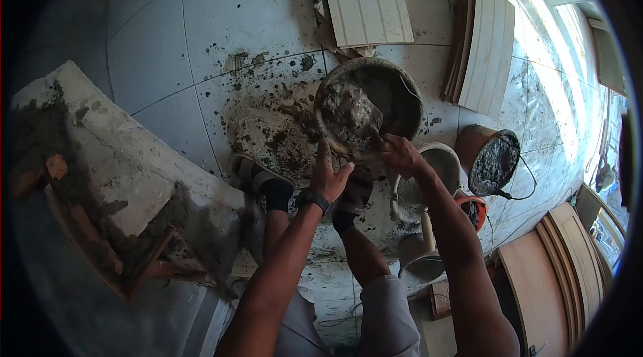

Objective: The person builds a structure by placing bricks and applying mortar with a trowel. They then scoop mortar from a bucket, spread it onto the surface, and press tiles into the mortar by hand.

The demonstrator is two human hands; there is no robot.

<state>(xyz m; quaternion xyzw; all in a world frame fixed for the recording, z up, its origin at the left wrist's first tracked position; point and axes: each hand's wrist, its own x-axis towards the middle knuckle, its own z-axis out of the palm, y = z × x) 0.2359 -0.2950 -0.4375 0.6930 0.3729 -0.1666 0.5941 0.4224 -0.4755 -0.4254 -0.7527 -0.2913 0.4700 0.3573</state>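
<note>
A round, mortar-caked pan (402, 99) sits low in front of me over the tiled floor, with a lump of wet grey mortar (348, 112) heaped at its near side. My left hand (329, 176), a dark watch on its wrist, grips the pan's near rim with the fingers pointing up. My right hand (398, 153) closes on the same rim just to the right. My sandalled feet (258, 176) stand right below the pan.
Spilled mortar (271, 136) covers the tiles left of the pan. A half-built brick and mortar wall (100, 176) stands at the left. A white bucket (439, 159), a brown bucket (492, 159) and stacked panels (485, 42) are at the right; wooden boards (556, 270) lie lower right.
</note>
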